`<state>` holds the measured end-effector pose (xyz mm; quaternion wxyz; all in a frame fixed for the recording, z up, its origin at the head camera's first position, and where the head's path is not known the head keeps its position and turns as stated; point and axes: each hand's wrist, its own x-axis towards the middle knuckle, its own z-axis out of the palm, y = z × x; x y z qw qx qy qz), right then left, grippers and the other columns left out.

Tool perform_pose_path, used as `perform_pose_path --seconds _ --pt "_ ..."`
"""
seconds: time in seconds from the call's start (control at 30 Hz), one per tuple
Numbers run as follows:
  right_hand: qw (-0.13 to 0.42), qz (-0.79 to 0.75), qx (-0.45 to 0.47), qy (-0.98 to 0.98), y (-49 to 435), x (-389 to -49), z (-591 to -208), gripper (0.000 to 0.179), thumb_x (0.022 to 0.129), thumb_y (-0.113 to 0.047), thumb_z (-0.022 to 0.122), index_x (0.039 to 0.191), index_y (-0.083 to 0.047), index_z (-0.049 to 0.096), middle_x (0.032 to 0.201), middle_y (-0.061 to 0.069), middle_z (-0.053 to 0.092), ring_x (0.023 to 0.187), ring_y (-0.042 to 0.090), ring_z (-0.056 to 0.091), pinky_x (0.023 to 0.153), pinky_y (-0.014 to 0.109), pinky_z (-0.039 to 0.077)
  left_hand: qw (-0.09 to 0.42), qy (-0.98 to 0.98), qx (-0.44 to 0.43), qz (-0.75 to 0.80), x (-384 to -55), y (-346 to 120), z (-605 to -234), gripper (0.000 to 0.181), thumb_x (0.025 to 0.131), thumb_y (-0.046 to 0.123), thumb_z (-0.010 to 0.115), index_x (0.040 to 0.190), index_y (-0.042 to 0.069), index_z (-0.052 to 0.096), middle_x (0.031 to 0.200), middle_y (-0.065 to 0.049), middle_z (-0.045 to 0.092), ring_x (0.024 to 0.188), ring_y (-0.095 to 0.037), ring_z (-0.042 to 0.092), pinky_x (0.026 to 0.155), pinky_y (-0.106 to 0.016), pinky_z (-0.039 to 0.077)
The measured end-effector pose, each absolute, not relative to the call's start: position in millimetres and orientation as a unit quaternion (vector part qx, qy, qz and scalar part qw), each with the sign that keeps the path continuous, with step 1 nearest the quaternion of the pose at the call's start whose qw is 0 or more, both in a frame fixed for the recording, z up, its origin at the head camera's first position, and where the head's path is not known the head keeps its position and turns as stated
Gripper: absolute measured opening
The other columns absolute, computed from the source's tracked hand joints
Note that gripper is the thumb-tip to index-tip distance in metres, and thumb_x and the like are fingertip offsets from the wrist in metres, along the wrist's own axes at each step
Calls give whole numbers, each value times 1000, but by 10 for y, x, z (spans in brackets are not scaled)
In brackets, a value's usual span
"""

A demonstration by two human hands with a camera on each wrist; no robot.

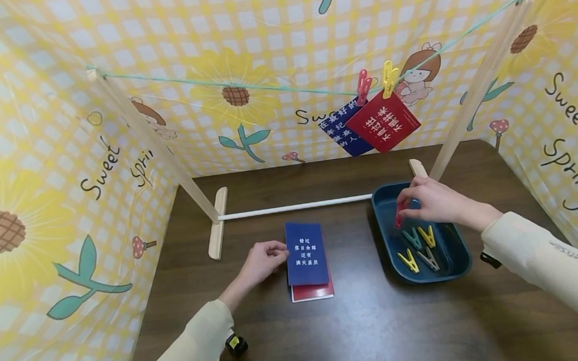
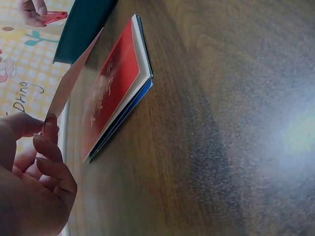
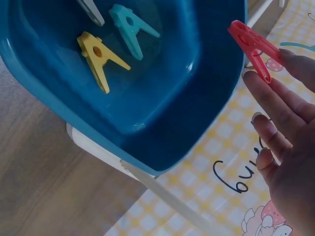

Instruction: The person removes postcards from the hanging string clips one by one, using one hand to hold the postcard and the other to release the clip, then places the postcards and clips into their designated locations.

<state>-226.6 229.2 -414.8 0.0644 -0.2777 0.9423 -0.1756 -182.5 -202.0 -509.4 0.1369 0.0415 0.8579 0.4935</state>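
Observation:
My left hand pinches a blue card with white lettering by its left edge. In the left wrist view that card is raised above a stack of cards with a red one on top. Between the thumb and fingers of my right hand is a red clothespin, held over the blue basin. Inside the basin lie several clothespins, among them a yellow one and a teal one.
A green line runs between two wooden posts. A red card and a blue card hang from it by a yellow clothespin and a red clothespin. A white rod joins the posts low down.

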Motion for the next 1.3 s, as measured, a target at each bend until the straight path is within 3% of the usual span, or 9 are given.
perform_pose_path --seconds 0.2,0.77,1.3 --pt "62 -167 -281 943 2306 -2262 -4208 21 87 -22 85 104 -11 79 93 -1 74 89 19 53 74 35 45 145 861 42 486 -1814 -2022 -5117 13 95 8 72 104 -1 76 84 -16 74 55 -11 55 53 -23 44" --pt "80 -161 -282 942 2347 -2241 -4319 19 89 -24 83 104 -13 78 91 -4 71 89 18 53 72 34 46 174 875 34 449 -1767 -2052 -5179 13 95 9 73 102 -2 75 78 -5 74 55 -11 57 55 -25 48" --pt "101 -169 -292 936 2372 -2230 -4481 20 93 -26 80 106 -11 77 95 -5 73 90 18 52 72 32 45 181 881 37 436 -1766 -2056 -5197 12 95 11 75 100 0 74 78 -5 75 55 -12 59 55 -25 48"
